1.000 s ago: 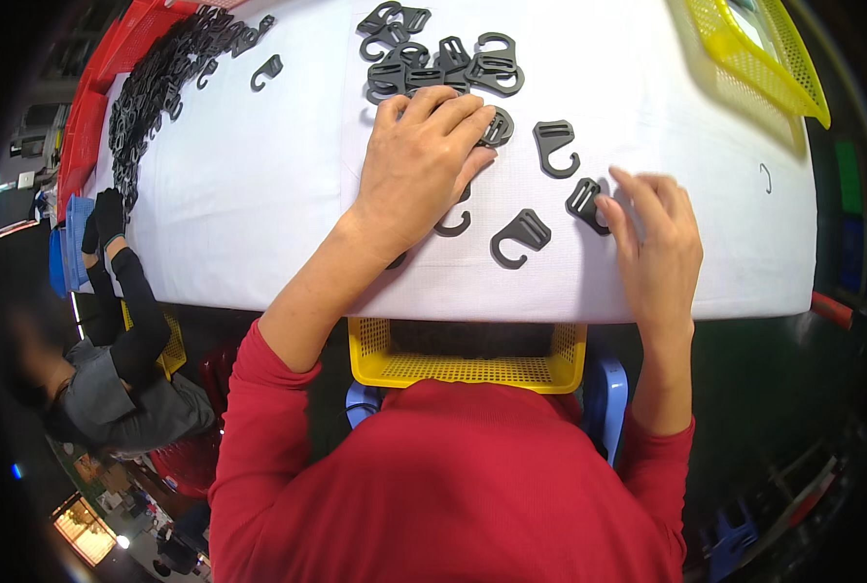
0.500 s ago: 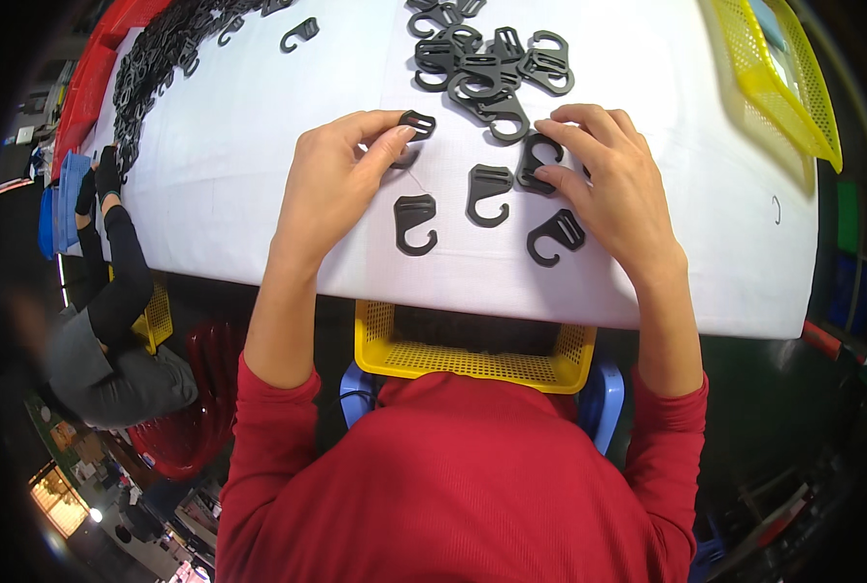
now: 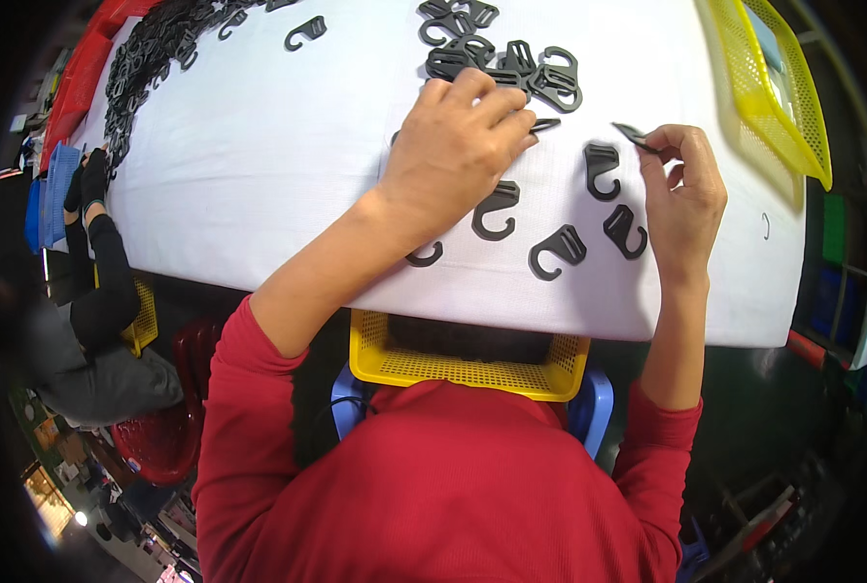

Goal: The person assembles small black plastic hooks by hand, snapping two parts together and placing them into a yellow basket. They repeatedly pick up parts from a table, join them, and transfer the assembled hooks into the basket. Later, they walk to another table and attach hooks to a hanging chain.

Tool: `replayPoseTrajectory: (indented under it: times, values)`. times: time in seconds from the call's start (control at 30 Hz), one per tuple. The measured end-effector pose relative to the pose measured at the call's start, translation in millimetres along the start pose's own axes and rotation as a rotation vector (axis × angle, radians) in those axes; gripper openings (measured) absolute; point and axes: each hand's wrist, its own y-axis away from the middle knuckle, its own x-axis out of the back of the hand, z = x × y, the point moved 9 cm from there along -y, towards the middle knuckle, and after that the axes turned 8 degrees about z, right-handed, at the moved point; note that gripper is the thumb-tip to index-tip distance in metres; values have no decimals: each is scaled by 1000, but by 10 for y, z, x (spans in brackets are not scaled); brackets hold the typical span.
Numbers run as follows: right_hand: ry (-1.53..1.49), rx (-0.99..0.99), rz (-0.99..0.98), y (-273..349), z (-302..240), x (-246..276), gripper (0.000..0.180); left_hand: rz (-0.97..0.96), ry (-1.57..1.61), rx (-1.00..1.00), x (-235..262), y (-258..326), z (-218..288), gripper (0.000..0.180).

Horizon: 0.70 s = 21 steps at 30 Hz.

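Note:
My left hand [image 3: 453, 155] reaches over the white table [image 3: 259, 165] to the near edge of a small heap of black plastic hooks [image 3: 511, 63]. Its fingertips pinch a thin black hook piece [image 3: 542, 124] that sticks out to the right. To the right, my right hand [image 3: 684, 194] holds another black hook [image 3: 633, 134] between thumb and fingers, lifted just off the cloth. Several loose hooks lie between and below the hands, among them one [image 3: 497, 209] under my left wrist, one [image 3: 604, 167] beside my right hand and one [image 3: 556, 251] near the table's edge.
A long heap of black hooks [image 3: 152, 49] runs beside a red tray [image 3: 84, 68] at the far left. A yellow mesh basket [image 3: 764, 78] stands at the right, a second yellow basket [image 3: 463, 364] sits under the near edge. Another person's black sleeve [image 3: 103, 282] shows at the left.
My left hand has moved right and up to the small heap with a hook at its fingertips. My right hand has picked a hook off the cloth and shifted right.

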Motion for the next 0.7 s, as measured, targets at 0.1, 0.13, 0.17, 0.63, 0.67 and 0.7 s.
replayPoseTrajectory:
  times: [0.1, 0.13, 0.17, 0.63, 0.67, 0.7]
  values:
    - [138, 18, -115, 120, 187, -79, 21, 33, 354, 228, 18, -16, -104, 18]
    - [155, 58, -105, 155, 170, -64, 24, -32, 386, 270, -54, -12, -112, 19]
    - [172, 98, -95, 202, 134, -35, 26, -97, 418, 312, -129, -1, -119, 21]
    - [158, 36, -236, 520, 190, -298, 50, 32, 218, 595, 336, 543, -786, 36]
    - [245, 40, -287, 550, 196, -383, 57, 4, 211, 584, 274, 615, -765, 42]
    - [235, 70, -326, 582, 88, -451, 68, -135, 168, 536, 169, 676, -627, 57]
